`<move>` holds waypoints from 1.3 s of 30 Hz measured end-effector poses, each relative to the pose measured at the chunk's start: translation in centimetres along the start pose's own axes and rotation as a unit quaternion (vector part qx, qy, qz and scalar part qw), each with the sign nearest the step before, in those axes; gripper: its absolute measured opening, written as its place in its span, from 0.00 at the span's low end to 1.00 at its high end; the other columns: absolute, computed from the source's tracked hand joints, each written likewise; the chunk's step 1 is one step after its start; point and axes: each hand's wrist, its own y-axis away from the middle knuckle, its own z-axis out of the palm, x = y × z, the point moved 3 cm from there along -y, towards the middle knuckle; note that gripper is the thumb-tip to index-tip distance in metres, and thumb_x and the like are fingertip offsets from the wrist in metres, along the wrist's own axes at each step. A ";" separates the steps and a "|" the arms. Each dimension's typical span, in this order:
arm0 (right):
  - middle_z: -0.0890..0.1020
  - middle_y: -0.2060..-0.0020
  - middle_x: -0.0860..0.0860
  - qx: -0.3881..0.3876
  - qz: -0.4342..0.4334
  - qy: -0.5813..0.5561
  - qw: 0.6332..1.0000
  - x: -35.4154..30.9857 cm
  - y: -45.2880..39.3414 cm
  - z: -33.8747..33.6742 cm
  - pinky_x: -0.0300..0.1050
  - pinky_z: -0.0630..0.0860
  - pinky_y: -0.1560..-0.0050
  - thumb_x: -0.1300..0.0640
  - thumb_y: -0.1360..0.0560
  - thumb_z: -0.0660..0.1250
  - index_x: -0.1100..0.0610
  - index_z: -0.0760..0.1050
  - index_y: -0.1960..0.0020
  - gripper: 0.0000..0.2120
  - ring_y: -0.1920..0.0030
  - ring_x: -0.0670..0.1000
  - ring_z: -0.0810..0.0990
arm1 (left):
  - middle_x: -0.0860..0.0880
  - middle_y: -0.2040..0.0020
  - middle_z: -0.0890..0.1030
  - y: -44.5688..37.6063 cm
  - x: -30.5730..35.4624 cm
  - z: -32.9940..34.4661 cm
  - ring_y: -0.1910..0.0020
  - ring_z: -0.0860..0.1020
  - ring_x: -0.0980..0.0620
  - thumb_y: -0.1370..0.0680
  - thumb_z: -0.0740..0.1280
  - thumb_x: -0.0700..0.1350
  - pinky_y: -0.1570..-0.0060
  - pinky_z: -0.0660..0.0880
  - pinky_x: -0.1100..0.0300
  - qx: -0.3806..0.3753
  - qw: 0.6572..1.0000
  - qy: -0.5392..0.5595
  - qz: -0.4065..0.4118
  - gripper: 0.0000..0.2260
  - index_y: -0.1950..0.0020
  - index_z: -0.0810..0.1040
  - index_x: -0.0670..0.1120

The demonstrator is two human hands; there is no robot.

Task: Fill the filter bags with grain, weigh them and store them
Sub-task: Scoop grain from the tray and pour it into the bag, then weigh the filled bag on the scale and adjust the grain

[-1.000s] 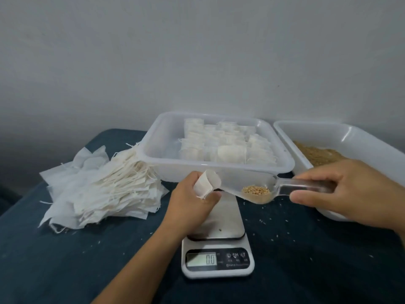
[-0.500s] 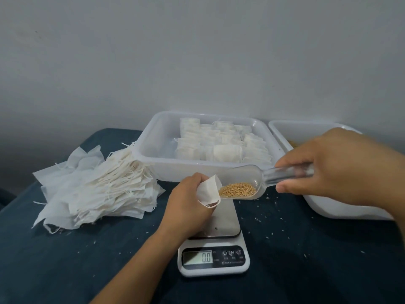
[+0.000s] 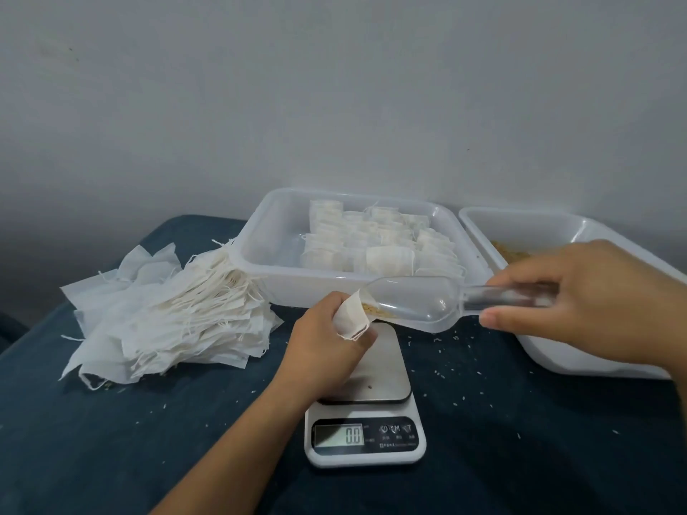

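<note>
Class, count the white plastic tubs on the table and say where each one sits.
2. One tub sits behind the scale, holding filled bags. The other tub is at the right, holding loose grain, partly hidden by the right hand. Nothing suggests more.

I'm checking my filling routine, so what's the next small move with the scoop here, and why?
Probably tip the scoop a little further. Its mouth already meets the open filter bag held by the left hand, yet grain sits at the scoop's lip. The right hand grips the handle; the scale reads 0.0.
</note>
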 end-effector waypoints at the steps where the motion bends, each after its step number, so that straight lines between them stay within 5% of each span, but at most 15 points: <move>1: 0.83 0.64 0.35 -0.007 0.008 -0.029 1.000 0.6 0.1 0.3 0.42 0.75 0.59 0.26 0.40 0.68 0.29 0.81 0.53 0.18 0.59 0.38 0.80 | 0.55 0.58 0.81 0.0 0.0 -0.1 0.64 0.76 0.61 0.25 0.74 0.48 0.64 0.71 0.68 -0.001 1.000 0.019 -0.006 0.08 0.50 0.78 0.55; 5: 0.84 0.66 0.43 -0.025 0.035 -0.128 0.991 3.5 0.3 2.6 0.45 0.74 0.61 0.29 0.38 0.72 0.35 0.84 0.52 0.18 0.66 0.43 0.80 | 0.50 0.61 0.79 0.0 0.1 -0.1 0.66 0.73 0.58 0.26 0.75 0.46 0.64 0.71 0.66 -0.019 0.995 0.093 -0.015 0.07 0.51 0.79 0.50; 8: 0.88 0.56 0.45 -0.036 0.051 -0.222 0.973 5.2 0.1 4.6 0.48 0.80 0.51 0.27 0.41 0.77 0.37 0.85 0.51 0.23 0.57 0.49 0.85 | 0.50 0.61 0.79 0.1 0.3 -0.1 0.64 0.74 0.57 0.31 0.74 0.51 0.61 0.71 0.62 -0.036 0.987 0.155 -0.037 0.12 0.50 0.81 0.49; 11: 0.84 0.64 0.52 -0.018 0.038 -0.306 0.951 6.0 -0.9 6.4 0.41 0.73 0.66 0.23 0.50 0.78 0.43 0.85 0.53 0.33 0.68 0.48 0.77 | 0.57 0.58 0.84 0.2 0.5 0.0 0.62 0.78 0.61 0.33 0.74 0.51 0.63 0.74 0.64 -0.062 0.967 0.235 -0.075 0.12 0.50 0.85 0.57; 15: 0.76 0.71 0.43 0.005 -0.014 -0.367 0.930 3.9 -3.1 8.4 0.36 0.69 0.74 0.34 0.39 0.78 0.50 0.79 0.57 0.22 0.75 0.43 0.69 | 0.58 0.55 0.84 0.1 0.6 0.1 0.58 0.80 0.61 0.33 0.72 0.45 0.62 0.74 0.63 -0.127 0.938 0.305 -0.101 0.14 0.50 0.87 0.58; 20: 0.86 0.46 0.45 -0.011 -0.102 -0.449 0.888 -0.4 -5.5 10.8 0.35 0.71 0.72 0.44 0.30 0.76 0.43 0.74 0.61 0.10 0.63 0.43 0.82 | 0.49 0.50 0.84 0.9 0.9 0.3 0.54 0.82 0.54 0.33 0.75 0.44 0.65 0.74 0.63 -0.246 0.891 0.368 -0.102 0.15 0.46 0.88 0.50; 22: 0.86 0.43 0.46 -0.024 -0.121 -0.473 0.872 -1.4 -5.9 11.8 0.32 0.72 0.71 0.51 0.26 0.76 0.44 0.74 0.59 0.10 0.57 0.43 0.85 | 0.47 0.49 0.83 1.2 1.0 0.5 0.52 0.82 0.52 0.31 0.75 0.44 0.64 0.74 0.61 -0.278 0.881 0.372 -0.091 0.14 0.46 0.86 0.51; 27: 0.82 0.65 0.47 0.010 -0.135 -0.512 0.848 -2.1 -5.5 12.7 0.34 0.72 0.74 0.56 0.27 0.77 0.50 0.74 0.60 0.12 0.70 0.44 0.78 | 0.46 0.45 0.83 1.5 1.2 1.0 0.47 0.81 0.49 0.25 0.72 0.46 0.59 0.77 0.60 -0.318 0.864 0.383 -0.078 0.13 0.41 0.85 0.52; 32: 0.83 0.61 0.56 0.118 -0.127 -0.524 0.834 -1.7 -4.6 11.9 0.30 0.73 0.70 0.53 0.27 0.78 0.46 0.75 0.61 0.12 0.69 0.41 0.79 | 0.43 0.37 0.82 0.5 1.1 0.5 0.36 0.80 0.44 0.23 0.71 0.49 0.39 0.79 0.51 -0.242 0.901 0.361 -0.007 0.19 0.32 0.80 0.47; 35: 0.82 0.60 0.60 0.155 -0.107 -0.525 0.830 -1.3 -4.6 12.0 0.30 0.72 0.69 0.54 0.27 0.78 0.53 0.75 0.58 0.12 0.71 0.41 0.77 | 0.45 0.40 0.85 0.2 0.7 0.5 0.38 0.83 0.45 0.25 0.73 0.53 0.42 0.80 0.53 -0.173 0.929 0.326 -0.004 0.15 0.39 0.85 0.52; 39: 0.83 0.62 0.58 0.173 -0.081 -0.552 0.812 -1.0 -4.8 12.2 0.29 0.72 0.70 0.59 0.26 0.78 0.61 0.73 0.55 0.13 0.70 0.40 0.78 | 0.47 0.41 0.85 0.5 0.9 1.1 0.40 0.84 0.47 0.24 0.74 0.50 0.46 0.81 0.57 -0.210 0.929 0.305 0.008 0.12 0.40 0.84 0.57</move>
